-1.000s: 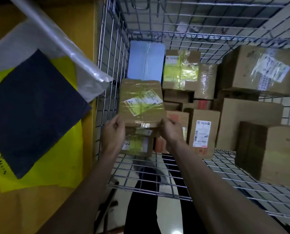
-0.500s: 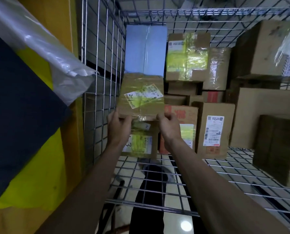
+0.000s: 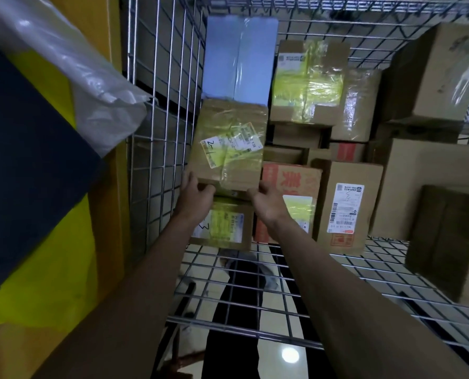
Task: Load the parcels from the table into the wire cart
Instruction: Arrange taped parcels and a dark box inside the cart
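Observation:
A taped brown parcel (image 3: 229, 144) with a yellow-tinted label marked "2-1" is inside the wire cart (image 3: 159, 110), near its left wall. My left hand (image 3: 193, 199) grips its near left corner and my right hand (image 3: 267, 202) grips its near right corner. The parcel sits over a smaller labelled box (image 3: 222, 227) and in front of a pale blue box (image 3: 240, 58); whether it rests on them or hangs free is unclear.
Several cardboard parcels fill the cart's back and right side, among them a red-printed box (image 3: 290, 181) and a tall labelled box (image 3: 347, 206). The wire floor (image 3: 296, 291) near me is bare. Left of the cart lie a yellow bag (image 3: 50, 255), a dark blue sheet (image 3: 28, 149) and clear plastic (image 3: 85, 64).
Both hands have carried the labelled parcel deeper into the cart and slightly upward in view. The view has shifted toward the cart, so less of the table shows.

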